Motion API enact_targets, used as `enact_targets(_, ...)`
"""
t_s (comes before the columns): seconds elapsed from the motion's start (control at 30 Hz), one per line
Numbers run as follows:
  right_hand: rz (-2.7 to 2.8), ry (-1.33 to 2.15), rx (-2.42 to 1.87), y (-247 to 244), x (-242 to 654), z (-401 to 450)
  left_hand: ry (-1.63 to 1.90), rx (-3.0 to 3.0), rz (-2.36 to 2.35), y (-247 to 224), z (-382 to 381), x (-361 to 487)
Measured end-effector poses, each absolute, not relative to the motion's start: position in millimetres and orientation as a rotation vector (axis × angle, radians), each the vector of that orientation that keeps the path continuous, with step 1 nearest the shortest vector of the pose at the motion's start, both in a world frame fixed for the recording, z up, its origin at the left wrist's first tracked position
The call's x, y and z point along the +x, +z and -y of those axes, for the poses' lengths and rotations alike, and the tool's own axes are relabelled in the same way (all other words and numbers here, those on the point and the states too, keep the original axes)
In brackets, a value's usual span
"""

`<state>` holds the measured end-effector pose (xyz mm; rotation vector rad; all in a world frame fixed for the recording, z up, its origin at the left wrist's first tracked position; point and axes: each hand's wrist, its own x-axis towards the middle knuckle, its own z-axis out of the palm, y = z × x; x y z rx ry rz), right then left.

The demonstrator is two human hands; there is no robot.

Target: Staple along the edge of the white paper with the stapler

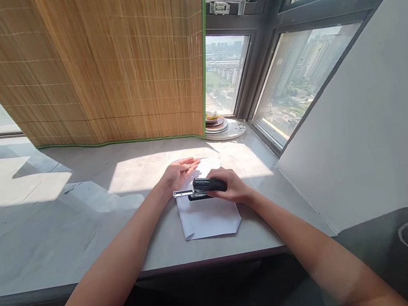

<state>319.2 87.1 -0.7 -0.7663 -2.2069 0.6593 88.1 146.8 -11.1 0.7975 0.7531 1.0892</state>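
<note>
A black stapler (209,185) is gripped in my right hand (231,185), with its metal magazine sticking out to the left. Beneath it, white paper (209,218) lies on the window ledge, its lower corners folded or cut at an angle. My left hand (181,173) is just up and left of the stapler, palm up with the fingers stretched out, and nothing can be seen in it. The stapler hides part of the paper, and the fingertips under the stapler are hidden.
The pale ledge (66,235) ends at a front edge near my forearms. A bamboo blind (110,64) hangs behind it. Stacked plates (217,125) stand in the back corner by the windows. A white wall (367,113) rises on the right.
</note>
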Motion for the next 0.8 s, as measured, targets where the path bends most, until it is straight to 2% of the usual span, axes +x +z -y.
enact_targets(0.2,2.366,0.695,-0.678,-7,317,-92,1.11,1.072,-0.771,-9,-140,92)
enact_targets(0.43,2.01,0.652,-0.771,-5,318,-95,1.141,1.532,-0.818,-4,-131,92)
enact_targets(0.8,1.92,0.709,-0.878,-4,319,-100,1.144,1.561,-0.823,3,-129,95)
